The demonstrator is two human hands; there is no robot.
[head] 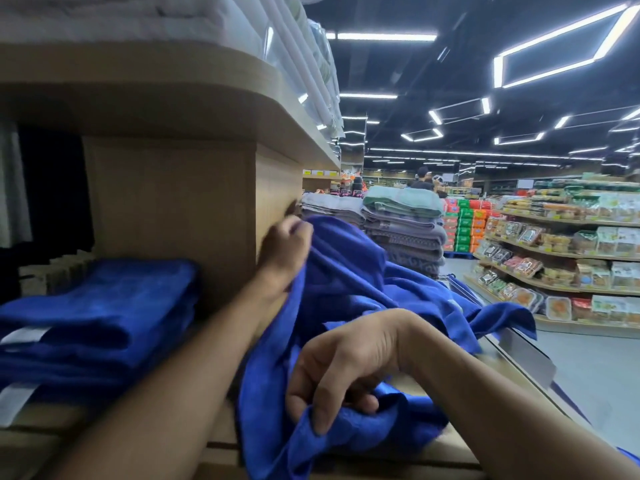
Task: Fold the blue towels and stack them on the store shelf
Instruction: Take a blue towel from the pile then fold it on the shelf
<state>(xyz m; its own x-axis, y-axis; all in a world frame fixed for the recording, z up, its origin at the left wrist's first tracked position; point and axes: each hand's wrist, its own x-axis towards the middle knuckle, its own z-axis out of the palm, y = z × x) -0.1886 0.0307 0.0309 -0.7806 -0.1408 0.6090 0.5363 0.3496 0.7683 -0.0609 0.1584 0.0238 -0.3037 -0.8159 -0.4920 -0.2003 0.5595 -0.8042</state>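
Left forearm (180,393) sits nearest the lens, entering at 7 o'clock; right forearm (502,410) enters at 5

Store shelf (156,98): wood, fills 9 to 12 o'clock, upright panel (173,216) left of centre

Loose blue towel (349,282): unfolded, hangs from centre down to 6 o'clock over the lower board, one corner trailing toward 3

Folded blue stack (93,327): at 9 o'clock on the shelf board, left of the panel, apart from the loose towel

Right hand (343,368), 6 o'clock: fingers curled, thumb and fingers pinching a bunched lower fold

Left hand (287,249), centre, just beside the panel: fist closed round the upper edge, holding it raised

Handling (judgement): soft, light, plush cloth with no stiffness, so it sags between grips; not fragile; may slide a little on wood. Bunched holds will give crooked folds. Better to take two corners of one edge and pull taut before folding
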